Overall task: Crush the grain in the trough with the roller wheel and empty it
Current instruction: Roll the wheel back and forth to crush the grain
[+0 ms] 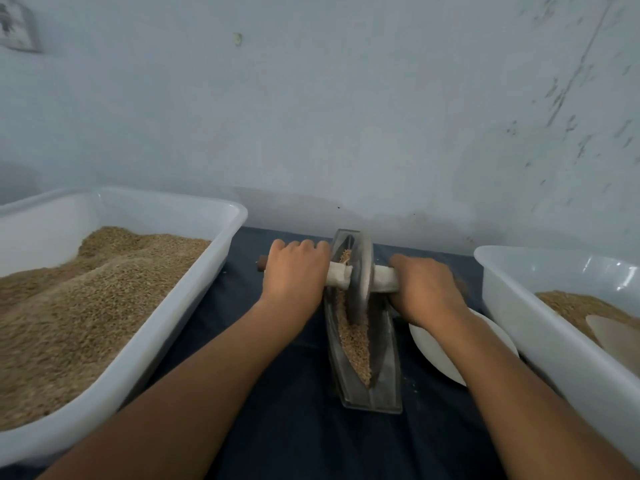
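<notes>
Two hands, one axle: the left hand [294, 271] and the right hand [427, 289] each hold one end of the handle bar [382, 277], fingers curled over it from above — none of them straight.
Roller wheel: the roller wheel [360, 271] stands upright on its edge in the trough [367, 393], between the two hands and touching the grain.
Key relation: the long axis of the trough runs away from the person toward the wall [311, 116], while the bar lies across it, left to right. So, in my judgement, the coming move is a push or pull along the trough, not sideways.
Position in trough: the wheel sits in the far half; the near half shows open grain.
Nearer hand: both are about equally close to the wheel, one on each side.
Grain in trough: the grain [353, 337] lies as a narrow strip along the groove — it looks coarse, and I judge the crushing is not finished.
Left tub: the white tub at left [194, 306] is heaped with brown grain, well filled.
Right tub: the white tub at right [519, 306] holds a lower layer of grain and a pale scoop-like piece.
Plate: a white plate [446, 355] lies just beside the trough, under the right forearm.
Surface: a dark cloth [294, 410] is under all.
</notes>
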Motion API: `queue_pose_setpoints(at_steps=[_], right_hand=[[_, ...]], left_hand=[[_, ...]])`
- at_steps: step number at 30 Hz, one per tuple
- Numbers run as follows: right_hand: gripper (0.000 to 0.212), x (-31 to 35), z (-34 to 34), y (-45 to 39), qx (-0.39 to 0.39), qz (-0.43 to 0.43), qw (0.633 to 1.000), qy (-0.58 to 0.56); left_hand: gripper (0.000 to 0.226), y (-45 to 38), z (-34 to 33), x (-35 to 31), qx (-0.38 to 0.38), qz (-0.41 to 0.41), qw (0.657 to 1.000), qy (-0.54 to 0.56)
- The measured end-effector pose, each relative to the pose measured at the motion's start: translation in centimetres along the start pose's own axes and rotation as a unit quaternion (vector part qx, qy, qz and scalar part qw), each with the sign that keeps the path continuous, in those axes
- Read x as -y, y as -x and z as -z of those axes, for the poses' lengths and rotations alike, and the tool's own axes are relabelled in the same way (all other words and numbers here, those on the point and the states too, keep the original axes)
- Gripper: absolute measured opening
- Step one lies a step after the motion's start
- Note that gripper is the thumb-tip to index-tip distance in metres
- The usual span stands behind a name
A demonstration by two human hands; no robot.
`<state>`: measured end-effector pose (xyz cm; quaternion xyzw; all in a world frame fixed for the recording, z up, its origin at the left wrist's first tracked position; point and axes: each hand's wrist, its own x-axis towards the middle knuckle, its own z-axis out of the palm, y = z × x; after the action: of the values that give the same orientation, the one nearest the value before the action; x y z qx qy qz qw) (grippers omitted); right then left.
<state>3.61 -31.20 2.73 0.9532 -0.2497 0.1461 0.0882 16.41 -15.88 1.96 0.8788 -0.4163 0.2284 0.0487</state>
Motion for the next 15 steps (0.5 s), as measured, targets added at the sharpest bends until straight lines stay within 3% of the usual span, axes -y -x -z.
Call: queue_pose_setpoints(at_steps=[9,15], right_hand=[[0.021,0.5,6.4,2.1,0.251,0.030,0.968,-0.002],[0.024,1.1,8.8,3.7,0.300,0.033,0.953,0.008]], left_hand=[[0.025,1.0,3.4,0.0,0.214,-0.016,0.976,0.032],[0.034,1.6,6.5,-0.6,0.299,-0.048,0.953,0.000]])
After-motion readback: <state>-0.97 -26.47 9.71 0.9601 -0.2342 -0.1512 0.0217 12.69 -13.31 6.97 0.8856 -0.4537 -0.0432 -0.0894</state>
